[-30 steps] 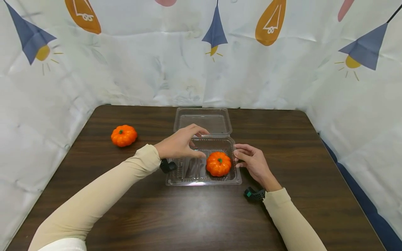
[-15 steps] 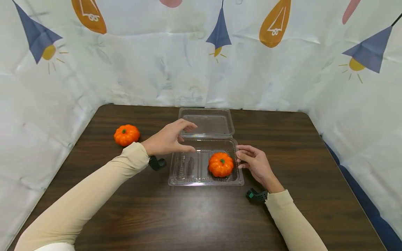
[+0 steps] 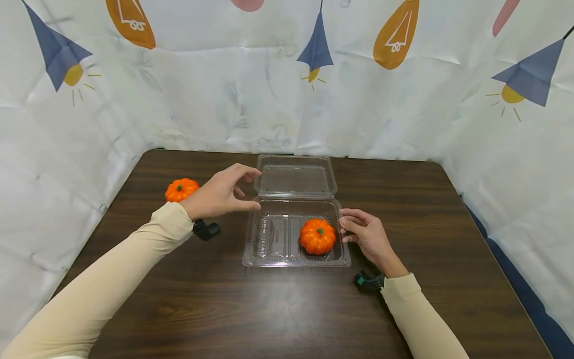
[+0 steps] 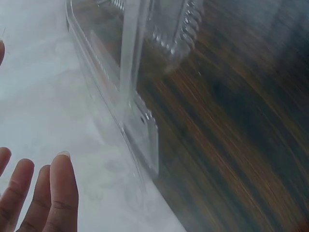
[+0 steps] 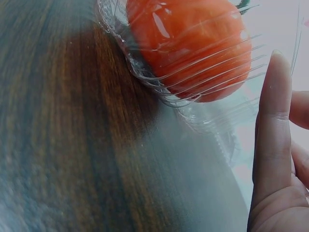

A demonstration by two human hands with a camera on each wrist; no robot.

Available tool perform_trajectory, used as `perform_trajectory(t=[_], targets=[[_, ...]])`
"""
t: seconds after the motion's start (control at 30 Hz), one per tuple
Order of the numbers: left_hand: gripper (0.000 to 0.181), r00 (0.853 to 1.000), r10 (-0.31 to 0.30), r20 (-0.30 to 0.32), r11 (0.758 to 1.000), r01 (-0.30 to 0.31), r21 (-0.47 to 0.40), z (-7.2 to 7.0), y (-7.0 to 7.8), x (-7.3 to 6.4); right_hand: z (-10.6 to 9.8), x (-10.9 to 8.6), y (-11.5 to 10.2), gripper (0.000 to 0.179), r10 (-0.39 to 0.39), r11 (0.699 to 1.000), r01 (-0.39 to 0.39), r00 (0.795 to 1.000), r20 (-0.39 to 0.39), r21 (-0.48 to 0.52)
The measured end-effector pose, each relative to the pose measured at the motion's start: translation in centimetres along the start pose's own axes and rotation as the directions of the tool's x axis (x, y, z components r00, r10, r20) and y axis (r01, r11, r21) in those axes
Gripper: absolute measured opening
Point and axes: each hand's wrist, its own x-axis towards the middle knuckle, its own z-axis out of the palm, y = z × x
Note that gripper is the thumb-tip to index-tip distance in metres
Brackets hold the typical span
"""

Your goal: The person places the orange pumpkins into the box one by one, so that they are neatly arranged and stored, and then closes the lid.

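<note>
Clear container (image 3: pixel 291 264) pinched at 3 o'clock rim by right hand (image 3: pixel 366 234); inner pumpkin (image 3: pixel 317 237) seated inside. Left hand (image 3: pixel 219 193) spread, nothing gripped, at 10 o'clock; second pumpkin (image 3: pixel 181 188) partly covered.

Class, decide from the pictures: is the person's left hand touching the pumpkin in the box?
Apart: the head view shows bare box floor between the left hand and the pumpkin.

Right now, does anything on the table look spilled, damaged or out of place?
Nothing stands out: the box lies open with no crack showing, one pumpkin sits upright inside, and the other pumpkin, partly hidden, rests on the table.
</note>
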Motion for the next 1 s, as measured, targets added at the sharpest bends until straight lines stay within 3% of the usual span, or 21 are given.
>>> perform_trajectory(t=[0.47, 1.0], targets=[[0.074, 0.994, -0.076, -0.08, 0.997, 0.077, 0.014, -2.3, -1.6, -2.0, -0.2, 0.0, 0.2, 0.045, -0.004, 1.0, 0.004, 1.0, 0.004, -0.004], [0.076, 0.973, -0.163, -0.161, 0.983, 0.175, 0.058, -4.3, -3.8, -4.5, 0.0, -0.1, 0.1, 0.042, -0.002, 1.0, 0.002, 1.0, 0.002, -0.009]])
